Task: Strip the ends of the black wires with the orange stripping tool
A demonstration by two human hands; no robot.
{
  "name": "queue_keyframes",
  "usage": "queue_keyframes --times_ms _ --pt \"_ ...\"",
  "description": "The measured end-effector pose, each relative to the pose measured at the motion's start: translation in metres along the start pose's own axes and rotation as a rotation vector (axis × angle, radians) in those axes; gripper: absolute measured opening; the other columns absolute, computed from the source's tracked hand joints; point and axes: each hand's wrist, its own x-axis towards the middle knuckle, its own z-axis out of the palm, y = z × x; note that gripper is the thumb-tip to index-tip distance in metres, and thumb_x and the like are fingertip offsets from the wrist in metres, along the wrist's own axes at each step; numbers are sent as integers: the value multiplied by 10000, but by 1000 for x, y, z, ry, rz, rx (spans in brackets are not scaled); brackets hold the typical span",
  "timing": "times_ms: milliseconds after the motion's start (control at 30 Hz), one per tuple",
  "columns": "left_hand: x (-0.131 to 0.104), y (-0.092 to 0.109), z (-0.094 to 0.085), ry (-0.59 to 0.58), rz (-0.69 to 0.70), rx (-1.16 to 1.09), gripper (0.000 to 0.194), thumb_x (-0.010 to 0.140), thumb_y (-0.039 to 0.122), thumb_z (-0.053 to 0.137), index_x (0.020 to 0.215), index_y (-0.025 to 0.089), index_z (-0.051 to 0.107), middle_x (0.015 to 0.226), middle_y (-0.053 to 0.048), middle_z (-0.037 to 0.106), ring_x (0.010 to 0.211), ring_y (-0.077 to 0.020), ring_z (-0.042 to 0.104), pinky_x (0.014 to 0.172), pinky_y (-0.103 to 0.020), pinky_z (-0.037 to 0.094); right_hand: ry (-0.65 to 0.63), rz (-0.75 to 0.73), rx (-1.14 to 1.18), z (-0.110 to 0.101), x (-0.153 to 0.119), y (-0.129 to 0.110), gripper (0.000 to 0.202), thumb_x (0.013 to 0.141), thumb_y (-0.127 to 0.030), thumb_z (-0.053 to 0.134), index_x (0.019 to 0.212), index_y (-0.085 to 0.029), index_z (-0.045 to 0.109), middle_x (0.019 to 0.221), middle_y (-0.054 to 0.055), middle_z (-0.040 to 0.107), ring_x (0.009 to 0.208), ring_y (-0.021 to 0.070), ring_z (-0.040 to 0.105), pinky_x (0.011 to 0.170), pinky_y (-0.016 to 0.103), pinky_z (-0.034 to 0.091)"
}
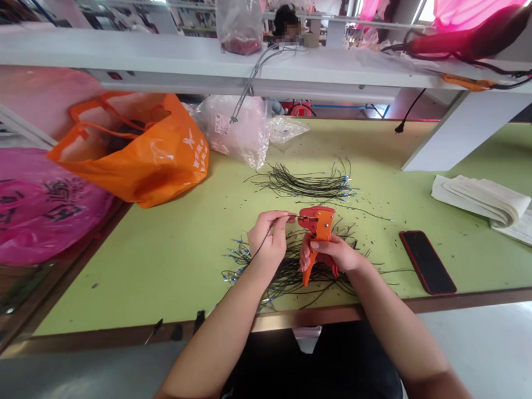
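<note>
My left hand [271, 237] pinches a thin black wire [264, 241], whose end reaches the jaws of an orange and red wire stripper [322, 223]. The fingers of my right hand [331, 252] are wrapped round the tool's handles. Under both hands lies a loose heap of black wires [290, 274] with blue and silver ends. Beyond the tool, a second bundle of black wires [307, 183] lies on the green tabletop [163, 255], its blue ends toward the right.
An orange bag [160, 156] and a pink plastic bag [43, 201] stand at the left, with clear plastic bags [237, 128] behind. A phone [427, 262] and folded papers [482, 199] lie at the right. A white shelf [156, 61] crosses the back; a person [286, 24] is beyond.
</note>
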Motion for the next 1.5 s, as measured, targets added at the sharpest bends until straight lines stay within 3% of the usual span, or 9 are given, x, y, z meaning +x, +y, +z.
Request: queue_keyframes --times_ms 267,467,633,833,967,1100,1300,1500 --pt "-1 1 3 -15 -31 -52 196 1015 370 583 959 191 642 821 -32 769 728 -156 779 700 -265 630 164 -45 -15 8 5 3 496 884 -610 711 727 -144 647 621 16 662 565 175 672 594 304 570" --pt "0 2 4 9 -26 -114 169 1008 348 601 951 194 637 817 -29 763 709 -149 768 695 -265 626 213 -88 -45 11 5 6 493 888 -663 673 798 -183 604 553 -3 655 507 171 645 554 295 558" --pt "0 3 5 0 -44 -59 242 1001 423 593 934 196 642 794 -34 743 701 -160 751 679 -284 618 272 -155 -87 15 6 9 567 898 -742 581 726 -202 571 460 -14 592 398 154 563 465 279 500" --pt "-1 4 3 -7 -46 34 237 1008 408 557 900 209 629 782 -29 740 732 -167 742 696 -289 593 326 -182 -86 23 10 10 597 864 -767 598 660 -207 561 412 -33 531 332 129 487 410 266 451" --pt "0 5 0 -77 -109 41 295 1021 441 513 877 209 626 729 -13 714 656 -151 690 648 -271 550 338 -166 -105 25 10 12 622 865 -790 565 637 -212 550 404 -42 498 329 127 469 410 272 446" --pt "1 5 -1 -133 -219 -51 485 1038 549 437 714 213 566 595 4 608 544 -129 570 549 -255 462 341 -154 -107 27 10 13 659 853 -822 541 615 -207 550 399 -40 484 333 125 462 402 268 427" --pt "5 8 3 -129 -343 -254 550 983 667 483 664 220 510 544 18 534 491 -120 494 485 -248 416 378 -176 -55 29 16 16 668 794 -865 564 616 -222 518 386 -68 418 297 100 360 351 251 358" --pt "9 8 5 -67 -373 -296 534 945 695 535 697 223 522 537 26 512 477 -120 483 435 -244 381 383 -186 -101 27 17 14 686 794 -883 533 608 -223 530 375 -58 414 300 117 373 351 263 366"
